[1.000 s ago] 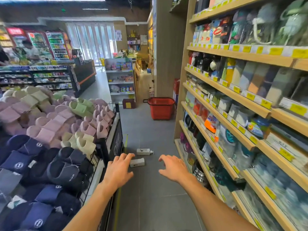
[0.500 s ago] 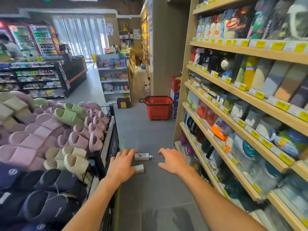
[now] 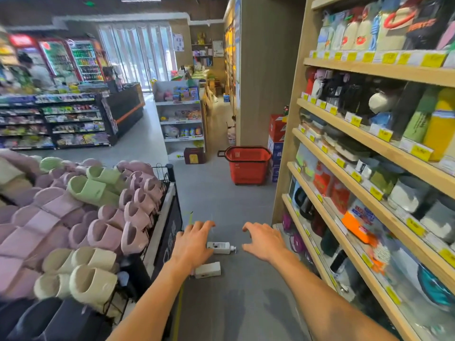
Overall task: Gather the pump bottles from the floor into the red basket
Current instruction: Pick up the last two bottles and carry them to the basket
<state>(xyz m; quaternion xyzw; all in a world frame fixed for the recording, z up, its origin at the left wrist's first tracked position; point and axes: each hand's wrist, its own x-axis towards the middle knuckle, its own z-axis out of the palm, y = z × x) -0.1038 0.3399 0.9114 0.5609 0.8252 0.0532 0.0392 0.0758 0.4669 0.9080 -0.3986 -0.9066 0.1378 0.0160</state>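
Two white pump bottles lie on their sides on the grey aisle floor. The farther pump bottle (image 3: 222,247) shows its pump head pointing right; the nearer bottle (image 3: 208,269) is partly hidden by my left wrist. My left hand (image 3: 193,244) hovers above them with fingers spread, holding nothing. My right hand (image 3: 263,241) is stretched out to the right of the bottles, fingers apart and empty. The red basket (image 3: 247,165) stands upright farther down the aisle, by the end of the right shelving.
A wire bin of slippers (image 3: 81,217) lines the left side of the aisle. Wooden shelves (image 3: 369,148) full of goods run along the right. A dark red box (image 3: 194,155) sits at the foot of a white display rack (image 3: 181,119) beyond.
I have moved forward along the aisle, so the bottles and basket appear closer. Both hands stay outstretched and empty, now over and beside the bottles.
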